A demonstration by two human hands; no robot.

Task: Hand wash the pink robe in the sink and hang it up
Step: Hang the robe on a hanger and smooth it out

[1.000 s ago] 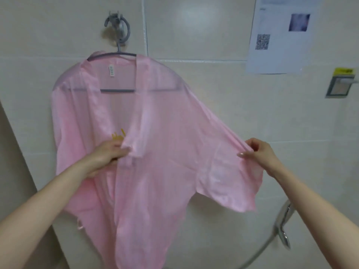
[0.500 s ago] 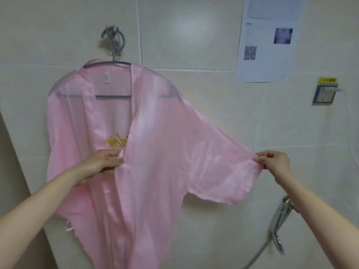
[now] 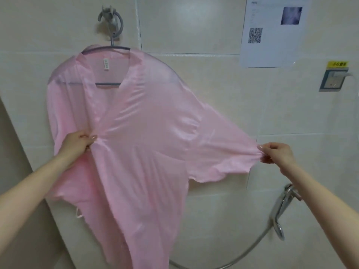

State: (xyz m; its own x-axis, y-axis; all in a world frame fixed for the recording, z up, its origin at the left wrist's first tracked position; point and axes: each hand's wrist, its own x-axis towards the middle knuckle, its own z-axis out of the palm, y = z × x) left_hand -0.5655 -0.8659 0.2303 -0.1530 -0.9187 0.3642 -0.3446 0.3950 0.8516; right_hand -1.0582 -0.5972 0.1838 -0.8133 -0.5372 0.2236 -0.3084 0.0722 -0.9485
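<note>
The left hand [image 3: 79, 142] pinched the front edge of the pink robe [image 3: 147, 142] at chest height, its fingers curled on the fabric. The right hand [image 3: 277, 155] pinched the end of 1 sleeve between thumb and fingers and held it out to the right, so the cloth was taut between the 2 hands. The robe hung on a grey hanger [image 3: 108, 85], which hung from a grey hook [image 3: 110, 18] high on the tiled wall [image 3: 194, 22]. On the same wall, a paper notice [image 3: 272, 32] with a QR code was at the upper right. A chrome shower head [image 3: 279, 214] was below the right hand, and its hose [image 3: 242, 255] curved down toward the robe's hem.
</note>
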